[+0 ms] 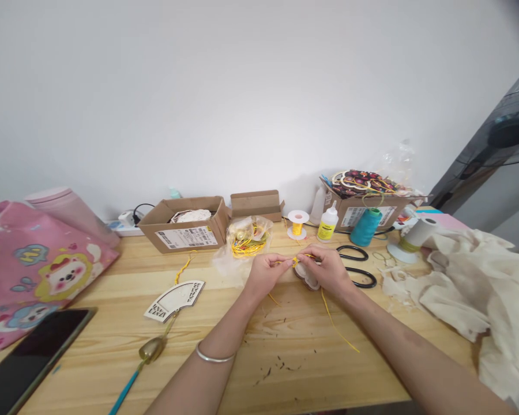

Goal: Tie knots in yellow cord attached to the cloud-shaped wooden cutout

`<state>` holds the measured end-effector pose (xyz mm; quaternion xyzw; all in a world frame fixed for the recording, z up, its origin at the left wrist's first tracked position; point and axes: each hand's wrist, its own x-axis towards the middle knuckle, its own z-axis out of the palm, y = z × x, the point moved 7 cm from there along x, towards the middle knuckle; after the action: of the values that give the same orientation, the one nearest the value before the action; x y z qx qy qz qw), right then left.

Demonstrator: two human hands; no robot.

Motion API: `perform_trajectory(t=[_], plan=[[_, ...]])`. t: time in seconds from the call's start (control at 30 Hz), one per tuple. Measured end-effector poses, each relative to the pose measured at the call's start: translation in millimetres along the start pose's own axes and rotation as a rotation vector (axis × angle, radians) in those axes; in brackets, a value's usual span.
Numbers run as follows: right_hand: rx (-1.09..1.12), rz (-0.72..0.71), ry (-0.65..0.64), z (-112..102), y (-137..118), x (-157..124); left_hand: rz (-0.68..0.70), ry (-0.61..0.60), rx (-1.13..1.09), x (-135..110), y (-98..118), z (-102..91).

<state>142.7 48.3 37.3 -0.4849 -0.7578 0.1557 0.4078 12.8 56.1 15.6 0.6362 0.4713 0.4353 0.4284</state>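
Note:
My left hand (264,272) pinches a thin yellow cord (338,328) between thumb and fingertips. Close by on the right, my right hand (331,268) grips the same cord, which forms a small knot or loop between the fingertips. One loose end trails down to the right over the table; a shorter bit hangs under my left hand. Partly hidden below my right hand is a pale wooden ornament (305,275) with a curved edge; whether the fingers also hold it I cannot make out. Black-handled scissors (364,279) lie just right of my right hand.
Behind my hands stand a cord spool (297,225), a glue bottle (327,223) and a teal thread cone (365,227). Cardboard boxes (190,236) line the wall. Left lie a fan-shaped wooden ornament (173,301), a spoon (132,377) and a phone (34,357). Cream cloth (462,288) covers the right.

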Motion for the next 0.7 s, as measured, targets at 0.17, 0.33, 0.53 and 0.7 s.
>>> perform_trajectory(t=[0.17,0.33,0.53,0.7], plan=[[0.011,-0.002,-0.015,2.5,1.5,0.5,0.008,0.01,-0.03,1.0,-2.4,0.0],[0.028,0.006,-0.013,2.1,-0.2,1.0,-0.046,-0.003,-0.049,1.1,-5.5,1.4],[0.013,-0.005,-0.048,4.2,-1.3,0.3,-0.061,-0.009,-0.072,-0.3,-2.2,2.4],[0.012,-0.01,-0.045,3.5,-2.1,0.4,-0.042,-0.022,-0.089,-0.3,-0.4,2.2]])
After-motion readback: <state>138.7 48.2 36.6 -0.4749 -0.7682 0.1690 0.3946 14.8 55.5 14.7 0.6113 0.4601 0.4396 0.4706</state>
